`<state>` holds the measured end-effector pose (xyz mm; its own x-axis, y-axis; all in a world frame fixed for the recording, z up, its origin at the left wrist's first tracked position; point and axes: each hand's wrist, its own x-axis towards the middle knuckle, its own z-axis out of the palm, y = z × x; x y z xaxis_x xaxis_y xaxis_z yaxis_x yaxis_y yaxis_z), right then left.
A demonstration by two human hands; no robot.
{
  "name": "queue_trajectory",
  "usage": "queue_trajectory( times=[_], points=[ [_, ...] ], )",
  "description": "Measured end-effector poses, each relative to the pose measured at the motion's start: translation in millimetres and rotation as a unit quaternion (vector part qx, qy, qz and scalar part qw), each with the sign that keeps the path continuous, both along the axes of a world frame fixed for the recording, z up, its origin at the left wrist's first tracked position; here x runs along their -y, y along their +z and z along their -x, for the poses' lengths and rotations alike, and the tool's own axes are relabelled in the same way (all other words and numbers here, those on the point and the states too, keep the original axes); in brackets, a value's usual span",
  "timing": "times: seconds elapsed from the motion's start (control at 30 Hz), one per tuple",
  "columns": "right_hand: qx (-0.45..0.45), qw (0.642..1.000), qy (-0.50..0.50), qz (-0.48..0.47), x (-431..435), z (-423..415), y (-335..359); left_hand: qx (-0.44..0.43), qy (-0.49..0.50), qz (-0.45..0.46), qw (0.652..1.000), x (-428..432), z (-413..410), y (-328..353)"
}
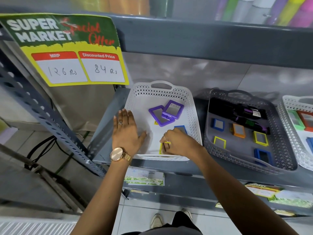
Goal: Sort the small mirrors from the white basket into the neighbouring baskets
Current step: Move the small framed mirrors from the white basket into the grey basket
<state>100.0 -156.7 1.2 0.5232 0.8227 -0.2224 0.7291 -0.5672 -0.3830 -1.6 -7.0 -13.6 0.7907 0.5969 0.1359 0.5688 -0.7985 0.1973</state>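
A white basket (191, 106) sits on the shelf and holds two purple-framed mirrors (166, 112), a blue-framed mirror (180, 128) and a yellow-framed mirror (162, 147). My left hand (126, 133) lies flat and open on the basket's left rim, fingers spread. My right hand (179, 143) reaches into the basket's near corner, its fingertips pinched on the yellow-framed mirror, which it mostly hides. To the right, a grey basket (250, 164) holds blue, orange and yellow mirrors.
A second white basket (288, 112) at the far right holds green, red and blue mirrors. Dark combs (243, 114) lie at the back of the grey basket. A price sign (67, 48) hangs at the upper left. Slotted metal uprights stand on the left.
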Motion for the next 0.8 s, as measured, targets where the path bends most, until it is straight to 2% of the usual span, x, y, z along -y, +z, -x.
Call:
queue_trajectory(
  times=[0.1,0.2,0.3,0.4,0.47,0.6,0.73,0.8],
  points=[
    [0.001,1.0,-0.012,-0.016,2,4,5,0.001,-0.001,0.001,1.0,1,1,0],
    [0.002,0.994,-0.07,-0.08,8,3,18,0.005,-0.004,-0.001,1.0,1,1,0],
    [0.019,0.98,-0.115,-0.164,22,-9,34,-0.001,-0.004,-0.005,1.0,0,1,-1],
    [0.051,0.961,-0.179,-0.204,48,-30,53,-0.007,-0.004,-0.01,1.0,1,-1,-1],
    [0.062,0.953,-0.22,-0.197,72,-48,57,-0.007,-0.003,-0.013,1.0,1,-1,-1],
    [0.049,0.953,-0.273,-0.119,111,-77,37,-0.008,-0.002,-0.009,1.0,1,-1,-1],
    [0.046,0.96,-0.274,-0.044,124,-89,9,-0.009,0.0,-0.011,1.0,0,-1,-1],
    [0.024,0.959,-0.279,-0.039,126,-93,-5,-0.011,0.0,-0.011,1.0,0,-1,-1]
  ],
)
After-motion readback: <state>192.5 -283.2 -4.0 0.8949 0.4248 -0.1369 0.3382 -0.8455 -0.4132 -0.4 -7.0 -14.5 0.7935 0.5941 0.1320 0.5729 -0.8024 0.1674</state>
